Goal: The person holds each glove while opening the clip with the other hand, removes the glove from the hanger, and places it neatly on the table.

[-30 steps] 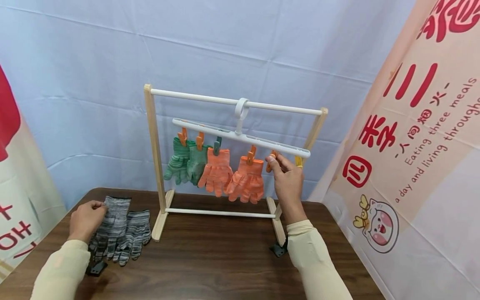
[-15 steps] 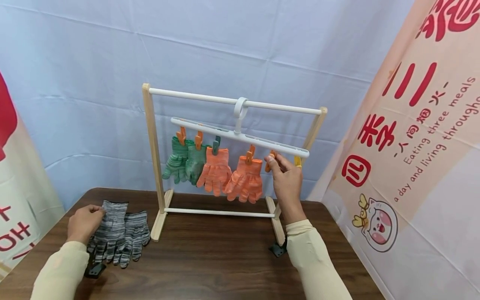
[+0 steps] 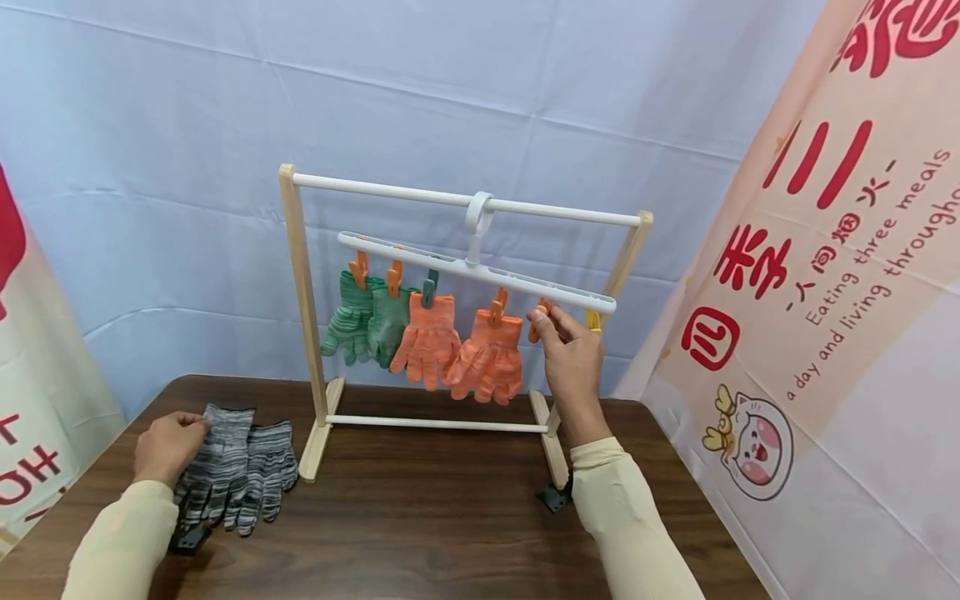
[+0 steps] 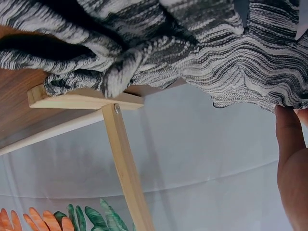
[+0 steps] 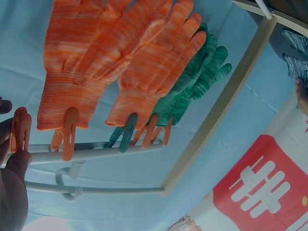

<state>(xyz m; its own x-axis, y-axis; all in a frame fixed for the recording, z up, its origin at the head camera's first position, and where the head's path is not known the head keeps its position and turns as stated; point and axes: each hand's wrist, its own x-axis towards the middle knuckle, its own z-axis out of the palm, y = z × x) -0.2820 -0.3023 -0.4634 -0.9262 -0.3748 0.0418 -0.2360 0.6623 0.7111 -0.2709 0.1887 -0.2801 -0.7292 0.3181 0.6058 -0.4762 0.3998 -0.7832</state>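
Observation:
My left hand [image 3: 168,446] pinches the cuff edge of a grey-and-black striped knit glove [image 3: 225,442], and in the left wrist view the thumb lies against that edge. Beside it on the table is a second striped glove [image 3: 272,458]. On the right, my right hand [image 3: 576,367] pinches an orange clothespin [image 5: 20,130] near the right end of a white hanger [image 3: 525,286]. No glove hangs from that pin. Orange gloves [image 3: 489,358] and green gloves [image 3: 347,312] hang from other clips along the hanger.
The hanger tilts down to the right from the white top rod [image 3: 390,192] of a wooden rack [image 3: 298,275]. A yellow clip [image 3: 593,320] sits beyond my right hand. Small black pieces [image 3: 555,497] lie by the rack's right foot, on the brown table [image 3: 420,533].
My left hand and the striped glove's cuff have sunk slightly toward the table. The right hand keeps its pinch on the orange clothespin. The head view has shifted a little.

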